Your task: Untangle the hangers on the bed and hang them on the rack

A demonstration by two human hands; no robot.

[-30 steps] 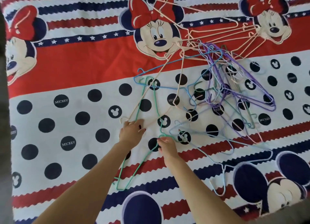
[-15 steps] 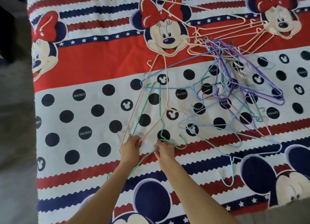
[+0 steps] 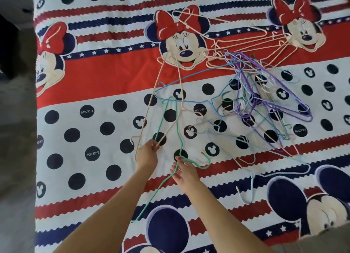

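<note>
Left of the pale pink hanger the bed lies open to a hand, while the tangled hanger pile crowds its right half.

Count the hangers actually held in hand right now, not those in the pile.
2: the left hand pinches a cream hanger, and the right hand holds a green hanger. Both hangers still overlap each other and the blue one.

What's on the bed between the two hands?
In the head view, only bare bedsheet with one dark dot lies between the left hand and right hand; the green hanger runs beside it.
</note>
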